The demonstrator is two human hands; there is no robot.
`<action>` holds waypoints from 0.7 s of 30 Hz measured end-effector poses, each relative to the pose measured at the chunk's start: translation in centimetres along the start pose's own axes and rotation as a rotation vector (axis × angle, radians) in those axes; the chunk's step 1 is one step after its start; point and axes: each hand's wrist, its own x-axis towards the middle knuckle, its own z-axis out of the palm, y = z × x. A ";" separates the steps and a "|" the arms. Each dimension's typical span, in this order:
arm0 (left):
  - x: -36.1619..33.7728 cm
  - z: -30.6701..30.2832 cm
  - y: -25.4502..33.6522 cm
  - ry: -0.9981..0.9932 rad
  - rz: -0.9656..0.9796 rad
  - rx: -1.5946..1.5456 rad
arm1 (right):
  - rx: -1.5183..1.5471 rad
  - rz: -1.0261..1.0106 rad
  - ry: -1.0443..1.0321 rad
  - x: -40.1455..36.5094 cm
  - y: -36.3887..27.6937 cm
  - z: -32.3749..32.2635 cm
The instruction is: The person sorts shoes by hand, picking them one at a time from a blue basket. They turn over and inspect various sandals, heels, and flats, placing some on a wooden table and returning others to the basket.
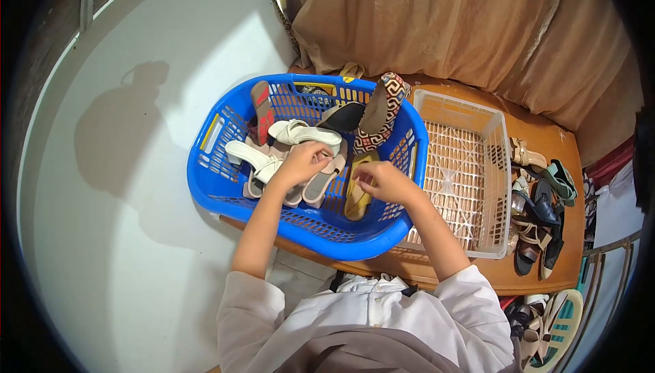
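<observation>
We look down on a blue basket (205, 192) heaped with shoes, standing at the left end of a wooden table (539, 277). A good part of the basket juts out past the table's left edge, over a pale floor.

The left hand (305, 161) is inside the basket near its middle. Its fingers are curled over the top of a beige sandal (319, 189), just beside a pair of white strappy sandals (300, 132). We cannot tell whether the hand truly grips the sandal or only rests on it.

The right hand (383, 180) is toward the basket's right wall, its fingertips pinched together on a yellow sandal (357, 202). That sandal stands almost on end, its upper part under the fingers and its lower part against the basket's near wall.

A patterned wedge shoe (379, 113) leans on the far rim. An empty pale basket (492, 124) stands to the right, with more shoes (539, 209) along the table's right edge.

In our judgement, pressing down on the overhanging side could tip the basket off the table. The fingertip pinch is also slight, so the yellow sandal could slip back into the heap.
</observation>
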 end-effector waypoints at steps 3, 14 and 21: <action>3.3 0.1 -1.0 -0.022 -0.010 0.046 | -0.049 0.040 -0.079 -0.2 0.5 -0.1; 10.7 4.1 -6.7 0.192 0.047 0.326 | -0.041 0.292 -0.231 -0.2 1.8 0.1; 10.1 4.1 -4.8 0.106 0.002 0.365 | -0.062 0.322 -0.227 -0.1 1.6 0.2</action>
